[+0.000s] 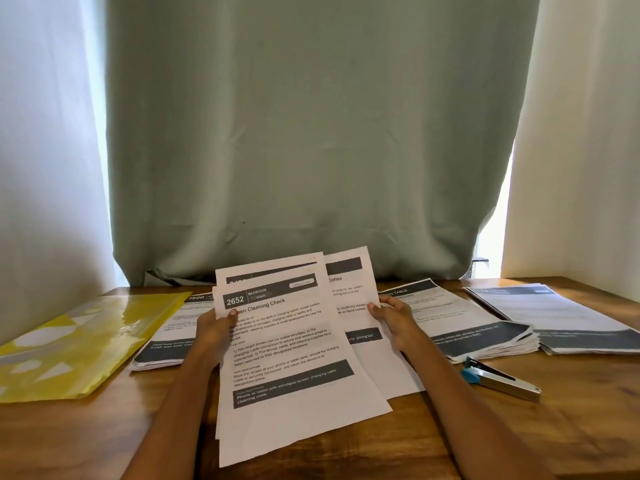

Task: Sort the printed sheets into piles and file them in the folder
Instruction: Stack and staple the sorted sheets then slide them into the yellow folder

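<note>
I hold a fanned bunch of printed sheets (291,344) up over the wooden table (571,427). The front sheet is headed "2652 BEDROOM". My left hand (216,329) grips the bunch at its left edge, thumb on the front sheet. My right hand (393,318) pinches the right edge of a rear sheet (349,296) with "Coffee" in its heading. Three piles lie flat on the table: one at the left (166,341), one right of my hands (464,323), one at the far right (561,317). A yellow plastic folder (72,344) lies at the left.
A stapler (502,379) with a blue end lies on the table near my right forearm. A grey-green curtain (311,133) hangs behind the table, with white curtains on both sides. The table's front strip below the sheets is bare wood.
</note>
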